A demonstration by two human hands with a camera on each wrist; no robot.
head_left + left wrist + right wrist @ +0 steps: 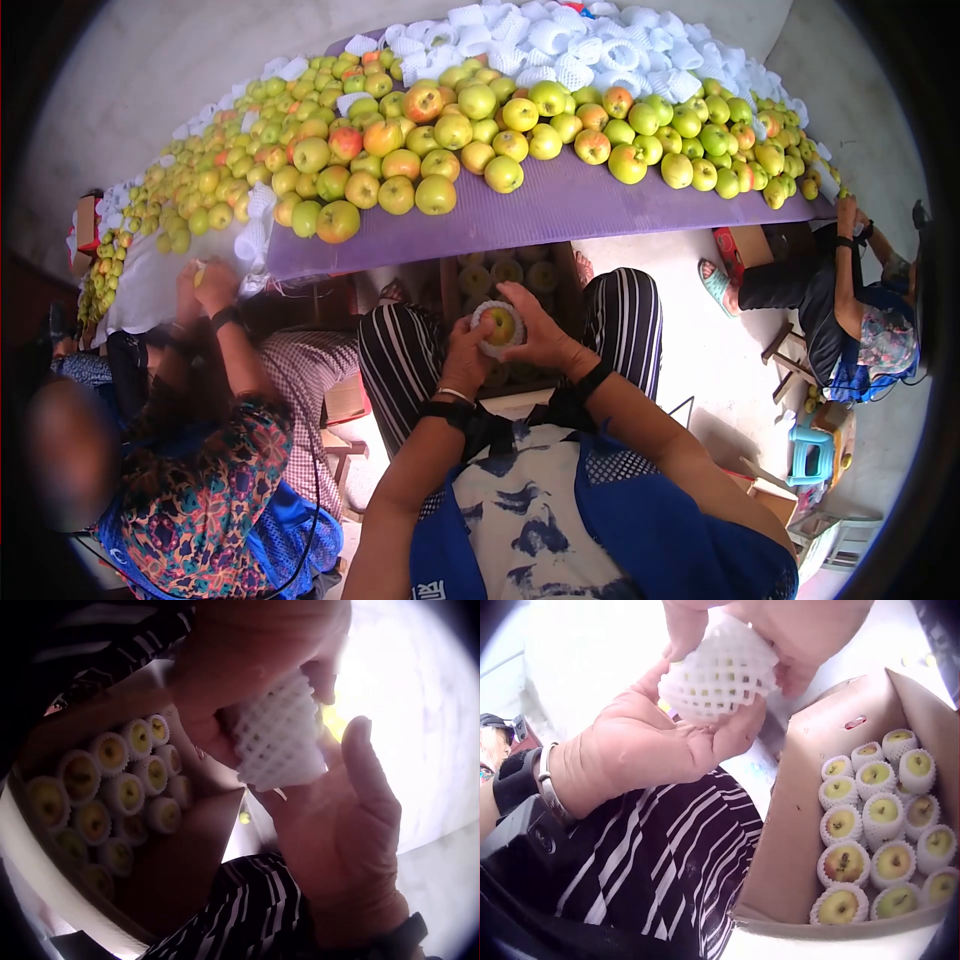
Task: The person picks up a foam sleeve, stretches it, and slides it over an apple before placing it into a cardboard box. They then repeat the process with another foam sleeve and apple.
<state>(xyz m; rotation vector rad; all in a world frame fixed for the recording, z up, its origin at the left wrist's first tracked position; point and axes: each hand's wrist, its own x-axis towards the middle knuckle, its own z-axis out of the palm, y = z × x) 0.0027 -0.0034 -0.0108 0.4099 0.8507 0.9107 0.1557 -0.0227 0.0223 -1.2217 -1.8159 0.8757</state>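
Observation:
Between my hands, over my lap, is a yellow-green apple (pixel 501 325) with a white foam net (pixel 718 671) round it. My left hand (pixel 463 358) holds the netted apple from the left, its fingers curled about the net's side. From the other side my right hand (pixel 545 335) grips it, with fingers and thumb at the net's edge. In the left wrist view, the net (pixel 279 735) covers most of the fruit. Below the hands, between my knees, stands a cardboard box (pixel 769 847) holding rows of netted apples (pixel 840 862).
A purple-covered table (pixel 400 245) ahead bears a large heap of loose apples (pixel 340 160), with a pile of white foam nets (pixel 600 50) behind. To the left, a person (pixel 210 470) in a patterned top sits close by. Another person (pixel 870 320) sits farther right, near a blue stool (pixel 810 455).

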